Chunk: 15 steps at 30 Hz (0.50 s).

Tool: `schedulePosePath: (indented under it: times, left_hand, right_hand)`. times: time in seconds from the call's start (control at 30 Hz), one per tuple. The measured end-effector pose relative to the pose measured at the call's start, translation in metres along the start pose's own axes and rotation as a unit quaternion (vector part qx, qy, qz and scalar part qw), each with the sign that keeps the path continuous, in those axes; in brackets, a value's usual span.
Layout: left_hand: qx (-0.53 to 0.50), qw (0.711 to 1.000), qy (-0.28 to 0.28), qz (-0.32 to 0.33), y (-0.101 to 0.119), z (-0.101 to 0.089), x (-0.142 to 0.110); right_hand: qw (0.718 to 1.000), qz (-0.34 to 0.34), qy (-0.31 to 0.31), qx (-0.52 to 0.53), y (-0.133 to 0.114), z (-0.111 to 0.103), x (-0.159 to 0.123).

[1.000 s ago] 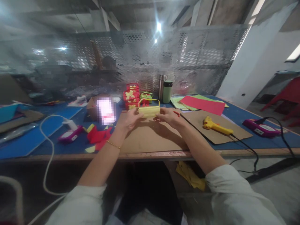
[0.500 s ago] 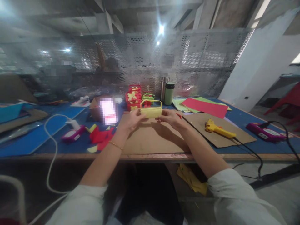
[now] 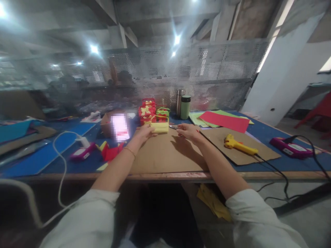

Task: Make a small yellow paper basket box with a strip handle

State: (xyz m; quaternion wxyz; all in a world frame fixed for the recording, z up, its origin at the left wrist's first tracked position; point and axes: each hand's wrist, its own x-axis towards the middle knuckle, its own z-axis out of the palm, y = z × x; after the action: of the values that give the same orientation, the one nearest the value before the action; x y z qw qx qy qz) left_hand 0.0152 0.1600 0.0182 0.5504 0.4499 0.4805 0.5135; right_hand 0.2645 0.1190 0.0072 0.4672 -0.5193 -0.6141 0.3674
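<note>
My left hand [image 3: 143,133] grips the left end of a small yellow basket [image 3: 160,128] with a thin arched handle, held just above brown cardboard [image 3: 165,155]. Apart from its right end is my right hand [image 3: 188,132], fingers loosely curved and slightly apart, with nothing visible in their grasp. A slim silver blade, seemingly of scissors [image 3: 173,127], shows just left of those fingertips. A bit of red shows behind the wrist; the part between is hidden. Behind the yellow basket stand stacked red pieces with gold shapes [image 3: 147,109] and a green-handled basket [image 3: 163,112].
At right, a yellow glue gun [image 3: 240,144] lies on cardboard, its cord running past a purple box [image 3: 291,147]. Two bottles [image 3: 185,107] stand behind, beside coloured sheets [image 3: 224,120]. At left are a lit screen [image 3: 120,127], red scraps [image 3: 111,151] and another purple box [image 3: 82,152].
My right hand has let go of the yellow basket. My left hand has moved it left and slightly down, and the silver blade has come into view.
</note>
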Motion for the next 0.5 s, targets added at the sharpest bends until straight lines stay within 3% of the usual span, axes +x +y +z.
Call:
schedulePosePath:
  times: [0.27,0.5]
  left_hand:
    - [0.051,0.995,0.084,0.029,0.010,-0.018,0.032]
    - [0.092,0.986,0.125,0.056,0.009,-0.023,0.040]
  right_hand:
    - [0.998,-0.039,-0.048,-0.004,0.002,0.002,0.001]
    - [0.995,-0.065,-0.073,-0.013,0.005,0.004,0.000]
